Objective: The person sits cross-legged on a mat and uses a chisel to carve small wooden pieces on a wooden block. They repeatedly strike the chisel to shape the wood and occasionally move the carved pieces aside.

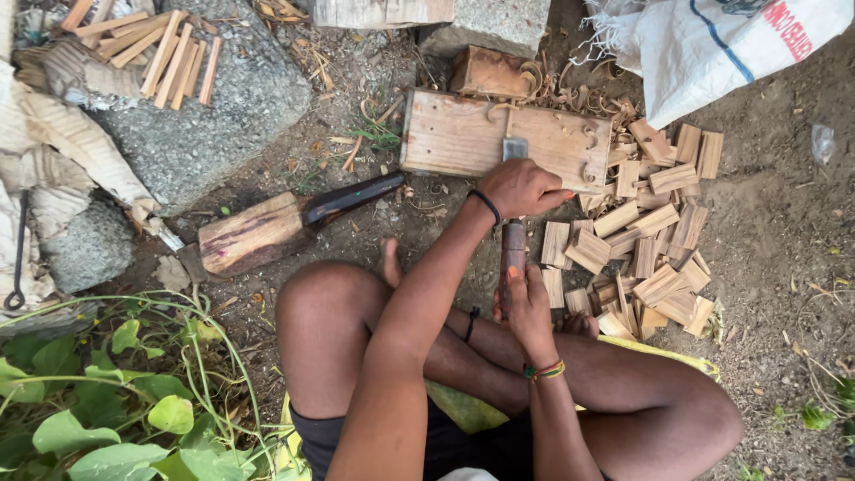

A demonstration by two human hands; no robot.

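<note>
White woven sack (712, 44): far right corner of the scene, lying on the bare dirt. Bulging, soft-sided, cut off by the top and right edges of the view. White plastic weave with a thin blue line curving across its face and red print near the right edge. Frayed threads hang loose at its left end.

Corrugated cardboard (62, 134): far left, torn and crumpled pieces, pale brown and weathered, draped over and beside grey stone.

Clear plastic wrapper (822, 141): right side, small, crumpled, lying alone on the dirt, near the sack.

No signs or screens in view.
</note>
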